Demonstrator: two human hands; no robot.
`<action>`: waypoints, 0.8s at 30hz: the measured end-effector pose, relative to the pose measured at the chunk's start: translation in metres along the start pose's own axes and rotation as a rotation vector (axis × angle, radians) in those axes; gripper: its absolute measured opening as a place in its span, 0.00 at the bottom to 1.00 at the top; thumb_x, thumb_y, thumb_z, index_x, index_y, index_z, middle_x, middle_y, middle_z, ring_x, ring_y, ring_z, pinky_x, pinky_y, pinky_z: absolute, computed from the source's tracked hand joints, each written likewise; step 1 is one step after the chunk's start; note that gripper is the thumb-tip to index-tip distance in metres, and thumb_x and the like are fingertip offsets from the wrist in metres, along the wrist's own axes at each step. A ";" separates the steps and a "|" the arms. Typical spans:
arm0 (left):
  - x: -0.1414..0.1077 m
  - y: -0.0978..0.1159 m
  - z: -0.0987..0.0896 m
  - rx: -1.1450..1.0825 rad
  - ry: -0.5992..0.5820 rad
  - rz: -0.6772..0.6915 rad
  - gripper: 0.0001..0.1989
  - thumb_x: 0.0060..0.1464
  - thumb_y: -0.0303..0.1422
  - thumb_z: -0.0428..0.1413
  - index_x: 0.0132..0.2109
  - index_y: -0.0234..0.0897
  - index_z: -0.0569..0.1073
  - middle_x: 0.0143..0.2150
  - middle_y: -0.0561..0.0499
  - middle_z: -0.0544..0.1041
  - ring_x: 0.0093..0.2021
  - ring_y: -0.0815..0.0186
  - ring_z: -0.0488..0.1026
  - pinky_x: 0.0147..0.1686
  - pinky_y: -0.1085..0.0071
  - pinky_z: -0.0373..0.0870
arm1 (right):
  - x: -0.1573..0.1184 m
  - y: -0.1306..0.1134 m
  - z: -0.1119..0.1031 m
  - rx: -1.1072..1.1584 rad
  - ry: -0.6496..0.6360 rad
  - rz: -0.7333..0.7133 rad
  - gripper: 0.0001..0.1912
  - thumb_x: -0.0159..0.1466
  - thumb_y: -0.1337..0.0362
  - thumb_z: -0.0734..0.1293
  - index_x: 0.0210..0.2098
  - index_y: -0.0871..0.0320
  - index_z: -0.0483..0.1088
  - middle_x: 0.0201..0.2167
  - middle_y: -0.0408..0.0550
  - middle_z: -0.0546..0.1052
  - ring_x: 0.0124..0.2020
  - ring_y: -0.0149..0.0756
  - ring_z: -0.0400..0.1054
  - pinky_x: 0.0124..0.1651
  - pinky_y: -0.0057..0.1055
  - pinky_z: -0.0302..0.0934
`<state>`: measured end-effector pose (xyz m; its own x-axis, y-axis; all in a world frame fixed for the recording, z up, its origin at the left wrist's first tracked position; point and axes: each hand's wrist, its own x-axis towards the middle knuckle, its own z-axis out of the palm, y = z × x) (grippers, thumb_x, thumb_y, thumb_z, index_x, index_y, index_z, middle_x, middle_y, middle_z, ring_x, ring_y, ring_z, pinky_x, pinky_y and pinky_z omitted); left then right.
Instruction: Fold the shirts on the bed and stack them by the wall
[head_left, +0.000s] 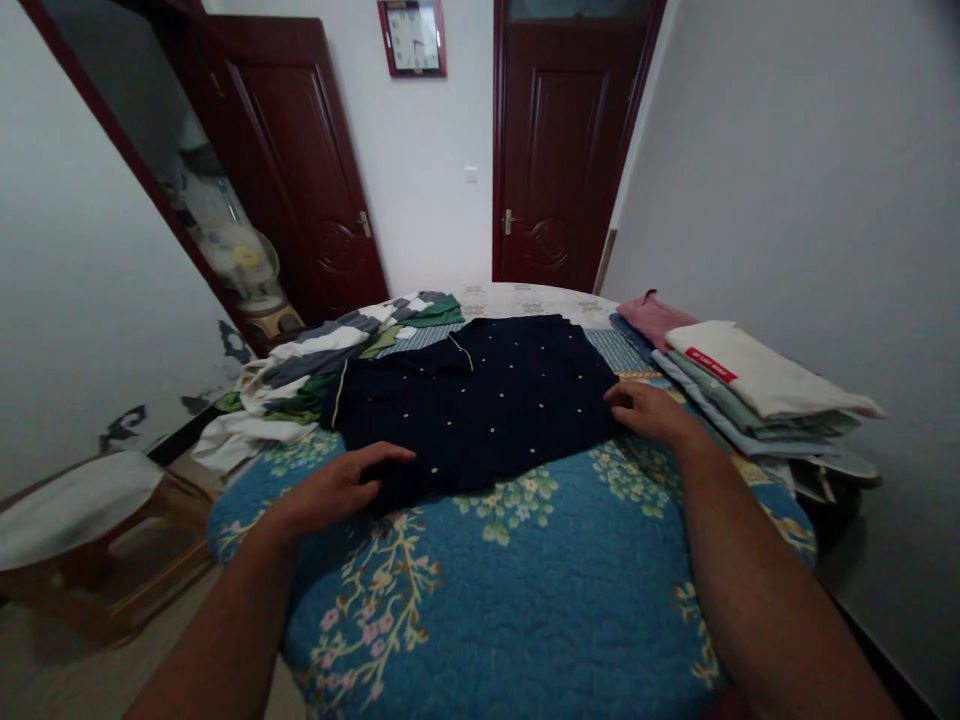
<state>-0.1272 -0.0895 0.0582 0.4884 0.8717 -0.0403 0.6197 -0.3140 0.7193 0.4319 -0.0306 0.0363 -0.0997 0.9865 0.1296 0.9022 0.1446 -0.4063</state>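
Observation:
A navy garment with small white dots and pale piping (502, 390) lies spread on a blue floral quilted cover (570, 560). It looks like a short-sleeved shirt. At its near left edge rests my left hand (337, 488), index finger stretched over the fabric and thumb apart from it. My right hand (649, 412) touches the right edge, fingers slightly bent on the cloth with a gap between fingertips and thumb. Neither hand visibly grips the fabric.
A folded clothes stack (757, 370) sits on the table's right side. Loose striped, green and white clothes (315, 360) are heaped at the left. A wooden stool (97, 510) stands left of the table. Behind are two dark red doors (300, 150) and a wall clock (413, 38).

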 end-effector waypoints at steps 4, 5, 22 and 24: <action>-0.018 -0.005 0.013 0.124 -0.040 0.040 0.37 0.51 0.27 0.56 0.68 0.54 0.74 0.73 0.53 0.69 0.75 0.52 0.61 0.75 0.51 0.54 | -0.003 -0.021 0.012 0.087 -0.269 -0.078 0.21 0.60 0.66 0.72 0.54 0.56 0.78 0.49 0.48 0.83 0.47 0.39 0.76 0.49 0.27 0.66; -0.018 -0.007 0.016 0.150 -0.007 0.050 0.34 0.52 0.27 0.56 0.66 0.52 0.75 0.73 0.52 0.70 0.76 0.52 0.60 0.75 0.51 0.53 | -0.002 -0.027 0.016 0.051 -0.282 -0.098 0.21 0.59 0.67 0.73 0.53 0.56 0.79 0.49 0.49 0.82 0.48 0.40 0.76 0.50 0.28 0.66; 0.028 0.004 0.023 -0.128 0.477 -0.209 0.25 0.62 0.54 0.49 0.31 0.39 0.74 0.30 0.48 0.79 0.33 0.58 0.74 0.35 0.66 0.71 | -0.022 -0.164 0.084 0.008 -0.083 -0.598 0.24 0.66 0.58 0.72 0.60 0.58 0.74 0.55 0.57 0.76 0.57 0.47 0.67 0.61 0.44 0.62; 0.027 0.011 0.023 -0.104 0.374 -0.173 0.21 0.62 0.51 0.51 0.36 0.39 0.77 0.36 0.46 0.83 0.38 0.56 0.77 0.42 0.63 0.74 | -0.024 -0.181 0.095 -0.007 -0.068 -0.626 0.22 0.68 0.59 0.70 0.59 0.58 0.75 0.54 0.56 0.76 0.56 0.47 0.67 0.59 0.43 0.61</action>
<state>-0.0930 -0.0776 0.0495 0.1141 0.9907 0.0737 0.5984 -0.1278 0.7910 0.2310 -0.0729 0.0212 -0.6360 0.7180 0.2827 0.6673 0.6957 -0.2659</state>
